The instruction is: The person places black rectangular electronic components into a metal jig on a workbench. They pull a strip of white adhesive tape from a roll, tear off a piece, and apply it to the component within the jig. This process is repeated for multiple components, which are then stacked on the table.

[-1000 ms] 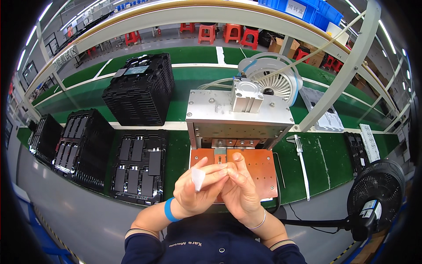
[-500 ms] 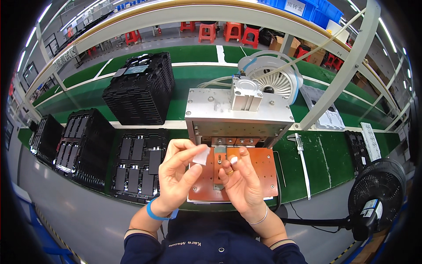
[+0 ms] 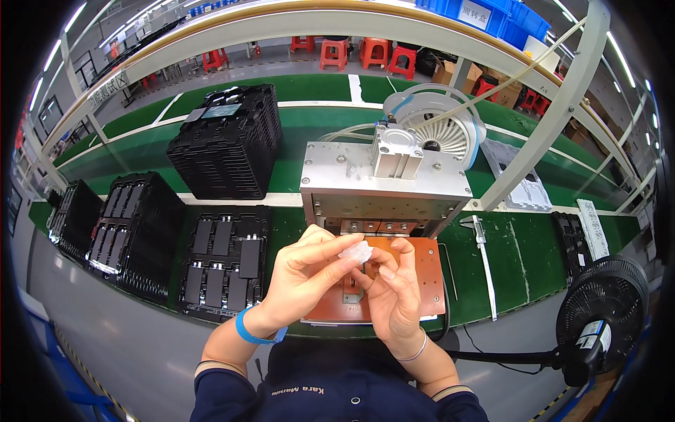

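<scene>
My left hand point(image 3: 306, 271) pinches a small crumpled white piece of thin sheet point(image 3: 357, 252) between thumb and forefinger; paper or cloth, I cannot tell. My right hand point(image 3: 395, 292) is close beside it, fingers curled, with fingertips meeting the piece's right edge. Both hands are raised over the orange base plate point(image 3: 429, 281) of a bench press. The press's silver metal head point(image 3: 387, 179) stands just behind them, with a square pneumatic cylinder point(image 3: 397, 151) on top. My hands partly hide a small fixture in the middle of the base plate.
To the left lie a black tray point(image 3: 225, 260) of dark flat battery-like parts and stacked black trays point(image 3: 137, 232) point(image 3: 225, 141). On the right are a caliper point(image 3: 482, 264), a hex key point(image 3: 448, 271) and a black fan point(image 3: 601, 316). A white fan point(image 3: 443, 126) stands behind the press.
My left hand has carried the white piece rightward to my right hand. The piece now looks more crumpled. My right hand's fingers have turned in toward it, and the hands have come together.
</scene>
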Demonstrator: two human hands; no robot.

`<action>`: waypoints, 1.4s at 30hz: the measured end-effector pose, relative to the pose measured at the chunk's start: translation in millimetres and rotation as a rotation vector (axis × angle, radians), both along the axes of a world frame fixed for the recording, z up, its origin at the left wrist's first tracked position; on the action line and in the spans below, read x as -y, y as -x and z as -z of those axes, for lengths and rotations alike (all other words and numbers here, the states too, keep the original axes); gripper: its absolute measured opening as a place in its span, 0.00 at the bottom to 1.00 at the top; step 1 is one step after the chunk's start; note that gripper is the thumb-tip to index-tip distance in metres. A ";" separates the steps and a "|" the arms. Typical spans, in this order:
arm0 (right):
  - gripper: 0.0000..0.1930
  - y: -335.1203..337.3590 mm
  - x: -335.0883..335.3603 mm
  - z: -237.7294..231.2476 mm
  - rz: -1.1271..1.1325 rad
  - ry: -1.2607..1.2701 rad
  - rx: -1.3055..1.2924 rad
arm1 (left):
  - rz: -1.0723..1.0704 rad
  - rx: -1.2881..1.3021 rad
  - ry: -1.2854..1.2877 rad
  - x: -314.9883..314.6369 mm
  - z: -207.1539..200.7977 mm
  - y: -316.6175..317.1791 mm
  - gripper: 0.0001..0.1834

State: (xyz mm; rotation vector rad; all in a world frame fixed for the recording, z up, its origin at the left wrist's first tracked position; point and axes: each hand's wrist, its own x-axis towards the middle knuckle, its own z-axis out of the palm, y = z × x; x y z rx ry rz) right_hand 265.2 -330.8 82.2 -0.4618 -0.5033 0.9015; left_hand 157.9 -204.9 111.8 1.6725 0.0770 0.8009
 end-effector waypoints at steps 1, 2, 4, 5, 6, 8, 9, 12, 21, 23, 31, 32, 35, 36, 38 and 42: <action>0.19 0.2 0.3 0.6 0.025 0.005 0.024 | 0.015 -0.036 0.053 1.8 -3.3 1.5 0.30; 0.18 0.4 0.5 1.3 0.049 0.009 0.048 | 0.005 -0.068 0.022 2.3 -6.4 2.9 0.35; 0.19 -1.4 0.8 5.4 0.084 0.007 0.103 | -0.039 -0.128 -0.123 0.0 -12.2 7.3 0.44; 0.19 -2.4 1.4 6.6 0.102 0.006 0.132 | -0.074 -0.154 -0.238 -3.3 -15.4 9.5 0.49; 0.19 -3.4 2.5 6.1 0.119 0.010 0.158 | -0.097 -0.190 -0.357 -6.7 -19.4 11.3 0.55; 0.19 -5.7 3.7 6.0 0.153 0.024 0.209 | -0.129 -0.202 -0.597 -10.6 -33.8 11.9 0.55; 0.20 -5.5 4.4 6.0 0.154 0.028 0.206 | -0.145 -0.208 -0.717 -12.6 -39.4 11.9 0.55; 0.23 -2.9 3.6 2.4 0.157 0.052 0.238 | -0.118 -0.253 -0.771 -12.6 -53.3 9.9 0.55; 0.25 -0.6 2.4 5.3 0.211 0.102 0.340 | -0.085 -0.376 -0.813 -9.2 -72.0 8.0 0.55; 0.24 -2.4 0.6 10.7 0.255 0.095 0.339 | -0.116 -0.412 -0.841 -6.8 -72.5 7.5 0.56; 0.16 -14.8 7.4 7.5 0.031 0.147 -0.063 | -0.433 -0.104 -0.842 -7.4 -52.6 4.4 0.57; 0.17 -14.2 6.7 8.4 -0.003 0.115 -0.106 | -0.295 -0.149 -0.638 -5.3 -44.8 5.8 0.50; 0.17 -8.3 4.2 2.6 -0.048 0.079 -0.120 | -0.105 -0.179 -0.389 -3.4 -22.7 0.7 0.21; 0.18 -5.9 4.3 -1.9 -0.055 0.077 -0.106 | -0.083 -0.202 -0.264 -1.5 -19.3 -0.2 0.17; 0.19 -2.4 5.8 -10.6 -0.037 0.155 -0.093 | -0.017 -0.211 -0.029 -0.7 -12.8 -2.5 0.12; 0.19 -8.8 7.3 7.4 -0.071 0.092 -0.095 | 0.143 -0.138 0.284 1.5 -6.0 -9.2 0.06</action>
